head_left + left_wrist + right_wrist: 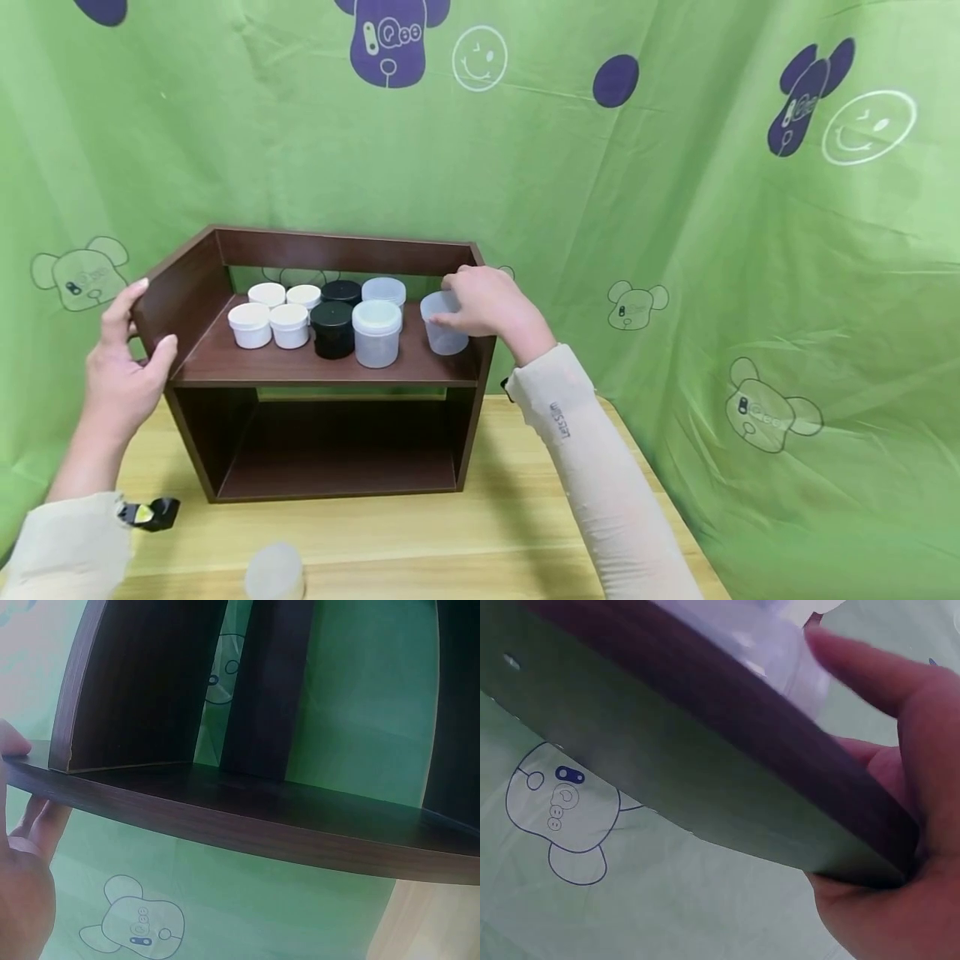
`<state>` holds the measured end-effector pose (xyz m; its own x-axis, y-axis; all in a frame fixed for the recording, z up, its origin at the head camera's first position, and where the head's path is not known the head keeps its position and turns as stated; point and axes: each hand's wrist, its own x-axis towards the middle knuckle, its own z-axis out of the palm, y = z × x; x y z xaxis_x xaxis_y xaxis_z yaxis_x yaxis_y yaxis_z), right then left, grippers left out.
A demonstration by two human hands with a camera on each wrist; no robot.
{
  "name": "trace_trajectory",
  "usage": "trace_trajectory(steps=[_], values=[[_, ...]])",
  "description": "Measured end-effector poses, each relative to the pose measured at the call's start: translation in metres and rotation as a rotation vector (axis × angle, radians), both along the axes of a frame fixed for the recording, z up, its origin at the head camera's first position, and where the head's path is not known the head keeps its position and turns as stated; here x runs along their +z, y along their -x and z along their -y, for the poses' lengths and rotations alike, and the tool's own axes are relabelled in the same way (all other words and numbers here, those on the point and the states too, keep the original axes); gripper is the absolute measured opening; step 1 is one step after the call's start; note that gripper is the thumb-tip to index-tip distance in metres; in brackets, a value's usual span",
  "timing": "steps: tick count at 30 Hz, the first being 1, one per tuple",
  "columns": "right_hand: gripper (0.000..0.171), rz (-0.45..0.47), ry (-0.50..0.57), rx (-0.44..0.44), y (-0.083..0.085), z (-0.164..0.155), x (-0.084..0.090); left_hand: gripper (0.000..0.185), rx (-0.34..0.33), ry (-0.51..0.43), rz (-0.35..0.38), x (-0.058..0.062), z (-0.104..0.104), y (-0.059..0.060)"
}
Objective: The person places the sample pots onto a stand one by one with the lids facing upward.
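Note:
A dark brown wooden shelf unit [322, 371] stands on a light wooden table [480, 533]. Its upper board carries white jars [268, 323], black jars [333, 327] and translucent jars [377, 332]. My left hand [135, 333] grips the unit's left side wall, thumb in front and fingers over the edge; the left wrist view shows this hand [26, 855] against the board [247, 817]. My right hand [468, 304] reaches over the right side wall and holds a translucent jar [444, 337] at the board's right end. In the right wrist view, a finger of the right hand [922, 750] touches the jar [780, 652] across the panel [705, 750].
Another translucent jar [273, 571] sits at the table's near edge. A small black and yellow object [153, 512] lies by my left sleeve. The unit's lower compartment [337, 450] holds nothing. Green printed cloth [675, 208] hangs behind and to both sides.

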<state>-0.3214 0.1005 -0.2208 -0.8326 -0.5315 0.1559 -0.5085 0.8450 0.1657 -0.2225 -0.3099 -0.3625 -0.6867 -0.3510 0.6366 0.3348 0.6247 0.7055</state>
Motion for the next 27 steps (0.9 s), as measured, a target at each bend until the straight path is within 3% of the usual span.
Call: trace_trajectory(steps=[13, 19, 27], values=[[0.043, -0.152, -0.163, -0.067, -0.001, 0.017, -0.011, 0.069, 0.008, -0.013, -0.008, -0.003, 0.0, 0.002], [0.045, -0.171, -0.089, -0.06, -0.008, 0.027, -0.012, 0.07, 0.01, -0.016, 0.005, -0.004, 0.001, 0.002], [0.054, -0.09, 0.046, -0.095, -0.008, 0.038, -0.026, 0.069, 0.005, -0.008, 0.003, -0.003, 0.001, 0.002]])
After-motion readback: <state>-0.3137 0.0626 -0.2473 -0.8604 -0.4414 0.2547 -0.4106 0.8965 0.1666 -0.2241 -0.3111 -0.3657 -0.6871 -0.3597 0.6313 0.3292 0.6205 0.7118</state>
